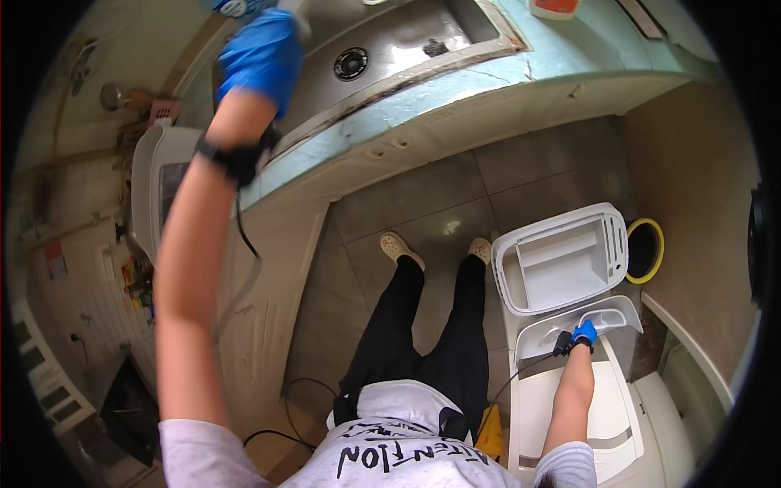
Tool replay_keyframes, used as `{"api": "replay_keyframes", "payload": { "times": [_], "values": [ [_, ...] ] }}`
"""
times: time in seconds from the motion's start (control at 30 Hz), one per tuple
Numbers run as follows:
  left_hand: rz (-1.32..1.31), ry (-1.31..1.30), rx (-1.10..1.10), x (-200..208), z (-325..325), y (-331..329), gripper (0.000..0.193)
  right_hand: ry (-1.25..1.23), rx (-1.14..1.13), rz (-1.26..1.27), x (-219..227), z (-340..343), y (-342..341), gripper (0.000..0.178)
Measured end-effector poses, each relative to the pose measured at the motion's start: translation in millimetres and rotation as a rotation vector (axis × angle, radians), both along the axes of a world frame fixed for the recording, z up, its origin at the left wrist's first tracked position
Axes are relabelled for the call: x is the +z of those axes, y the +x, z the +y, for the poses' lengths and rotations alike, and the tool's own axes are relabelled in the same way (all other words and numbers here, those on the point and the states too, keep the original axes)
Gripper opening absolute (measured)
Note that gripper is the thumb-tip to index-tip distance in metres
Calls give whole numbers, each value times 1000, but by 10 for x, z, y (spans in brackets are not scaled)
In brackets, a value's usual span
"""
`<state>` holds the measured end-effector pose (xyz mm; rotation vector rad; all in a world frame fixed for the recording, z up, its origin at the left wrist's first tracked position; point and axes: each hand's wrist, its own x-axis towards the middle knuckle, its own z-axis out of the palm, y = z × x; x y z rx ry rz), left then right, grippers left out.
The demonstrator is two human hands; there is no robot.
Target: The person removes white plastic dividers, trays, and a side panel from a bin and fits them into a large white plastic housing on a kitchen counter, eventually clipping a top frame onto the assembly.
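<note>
My left hand (262, 58), in a blue rubber glove, reaches over the left end of the metal sink (399, 57). Motion smears its fingers; a pale edge shows beside them, too blurred to name. Far from it, at the lower right, my right hand (584, 332), also blue-gloved, is closed on the inner edge of a white plastic tray (622, 307). That tray lies at the end of a white appliance (561, 407) with a grey stripe. Just beyond it on the floor stands a white plastic bin (561, 259) with an inner divider and a slotted side.
A light-green countertop (455, 81) with worn edges surrounds the sink, above white cabinets. A yellow-rimmed bucket (655, 250) stands beside the bin against the wall. A white container (555, 8) sits on the counter. Black cables (286, 390) run near my body.
</note>
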<state>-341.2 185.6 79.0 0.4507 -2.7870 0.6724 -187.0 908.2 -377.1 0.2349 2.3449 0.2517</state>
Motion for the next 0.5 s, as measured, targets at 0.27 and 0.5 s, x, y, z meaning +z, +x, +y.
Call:
{"api": "replay_keyframes", "payload": {
  "times": [0.27,0.5],
  "values": [
    [280,1684,248,45,-616,608,26,-228,-268,348,889,175,394,30],
    [701,2148,203,682,-416,1751,28,-847,-1129,606,1970,-383,322,45]
  ]
}}
